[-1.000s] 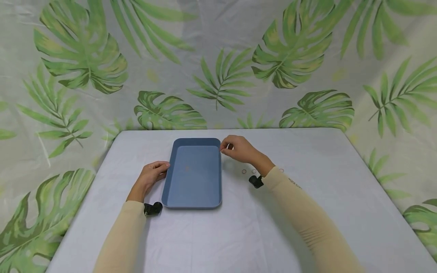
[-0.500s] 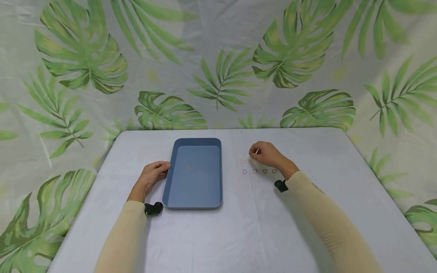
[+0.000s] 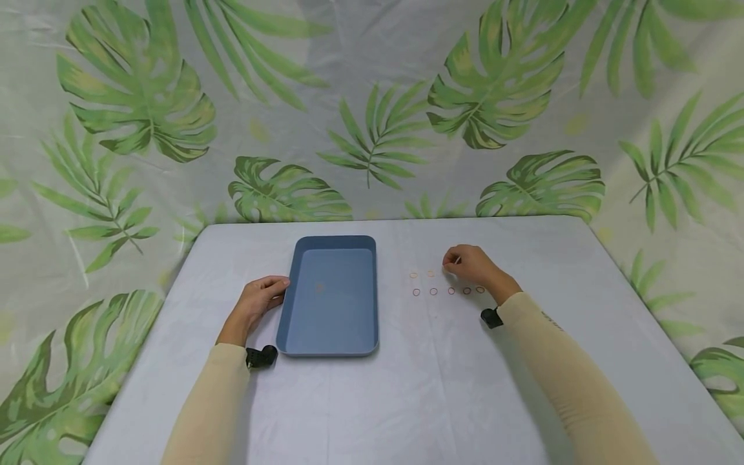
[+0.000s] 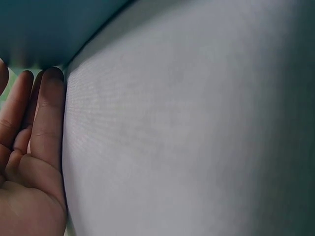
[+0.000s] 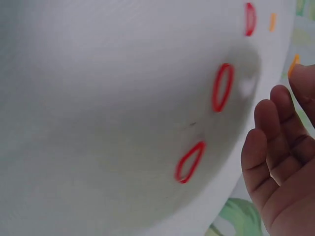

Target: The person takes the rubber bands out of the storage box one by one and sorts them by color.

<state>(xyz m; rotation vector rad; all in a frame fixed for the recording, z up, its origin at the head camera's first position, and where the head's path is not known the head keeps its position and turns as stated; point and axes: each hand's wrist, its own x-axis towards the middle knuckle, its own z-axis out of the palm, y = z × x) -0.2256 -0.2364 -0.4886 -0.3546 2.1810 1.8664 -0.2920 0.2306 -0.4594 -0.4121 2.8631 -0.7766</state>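
My right hand (image 3: 473,266) is just above the table at the right end of a short row of orange rubber bands (image 3: 431,274). Its thumb and forefinger pinch an orange rubber band (image 5: 294,65), partly hidden in the right wrist view. A row of several red rubber bands (image 3: 451,290) lies nearer the person. My left hand (image 3: 259,300) touches the left side of the blue tray (image 3: 372,310). In the left wrist view the left hand's fingers (image 4: 47,118) are fairly straight, with their tips against the tray wall (image 4: 59,29).
A faint small orange patch (image 3: 320,287) shows on the tray floor, too small to tell. White cloth covers the table (image 3: 360,407). Behind its far edge hangs a leaf-patterned curtain (image 3: 401,187).
My right hand has moved from the tray's far right edge rightward over the table. A second orange rubber band now shows beside the first. The left hand and tray stay put.
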